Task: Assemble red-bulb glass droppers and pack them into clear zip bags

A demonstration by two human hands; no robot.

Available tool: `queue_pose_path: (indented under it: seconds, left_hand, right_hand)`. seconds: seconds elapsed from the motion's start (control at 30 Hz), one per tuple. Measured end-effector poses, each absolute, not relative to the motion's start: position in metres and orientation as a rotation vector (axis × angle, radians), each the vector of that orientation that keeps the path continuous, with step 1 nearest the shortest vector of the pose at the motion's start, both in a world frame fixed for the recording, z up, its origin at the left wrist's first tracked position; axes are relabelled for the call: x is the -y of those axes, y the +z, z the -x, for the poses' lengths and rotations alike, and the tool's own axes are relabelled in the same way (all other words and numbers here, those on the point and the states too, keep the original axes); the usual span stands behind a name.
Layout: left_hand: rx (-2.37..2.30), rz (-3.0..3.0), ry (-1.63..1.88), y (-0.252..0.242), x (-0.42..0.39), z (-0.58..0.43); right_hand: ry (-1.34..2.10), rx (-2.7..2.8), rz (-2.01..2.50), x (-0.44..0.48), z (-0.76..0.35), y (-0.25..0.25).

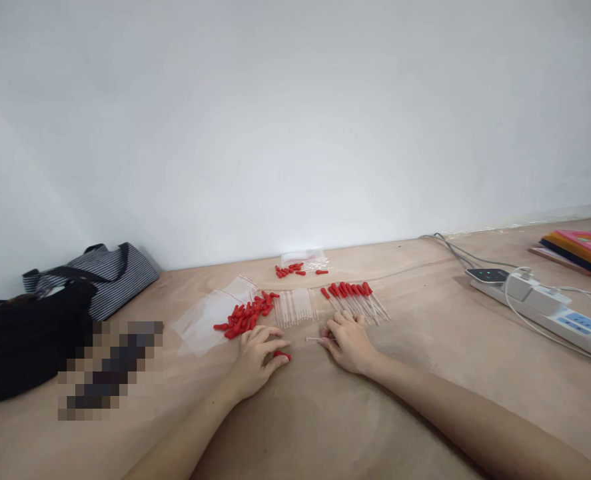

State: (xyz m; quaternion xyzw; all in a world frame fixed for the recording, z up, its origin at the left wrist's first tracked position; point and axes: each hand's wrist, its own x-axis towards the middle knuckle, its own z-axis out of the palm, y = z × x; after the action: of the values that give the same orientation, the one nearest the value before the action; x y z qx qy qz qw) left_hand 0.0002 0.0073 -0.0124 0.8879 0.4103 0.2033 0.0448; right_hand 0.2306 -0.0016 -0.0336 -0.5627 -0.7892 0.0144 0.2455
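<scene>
Left hand [261,360]: fingers curved and spread a little, thumb below; a single red dropper bulb [284,355] lies against the thumb, under the index finger; whether the two press on it cannot be told.

Right hand [346,340]: thumb and fingertips pinching one clear dropper tube [312,339], its bare end pointing toward the left hand; remaining fingers bent, near the table.

Pile of red dropper bulbs [245,317]: just beyond the left hand, partly over clear zip bags [195,323] with red seal lines.

Row of loose clear tubes [298,308]: side by side, between the bulb pile and the assembled droppers.

Assembled droppers [358,297]: slanting row just beyond the right hand, red bulbs at the far end.

Smaller bulb group [291,268]: near the wall [295,133], beside another clear bag [300,255].

Wooden table [285,427]: also bearing, at left, a striped bag [125,287], a black bag [30,353] and a pixelated dark item [115,367]; at right, a white power strip [582,323] with cables and a coloured stack [582,247]
</scene>
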Motion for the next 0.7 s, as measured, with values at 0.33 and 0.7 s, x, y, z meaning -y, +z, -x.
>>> queue_pose_path:
  seconds: [0.33,0.7]
  left_hand:
    - [-1.366,-2.492,0.72,-0.016,0.0,-0.03]
    - [-1.443,-2.402,0.7,-0.019,-0.001,-0.039]
  right_hand:
    - [-0.009,2.05,1.319,0.015,-0.238,-0.033]
    - [-0.016,2.145,1.207,0.018,-0.23,-0.034]
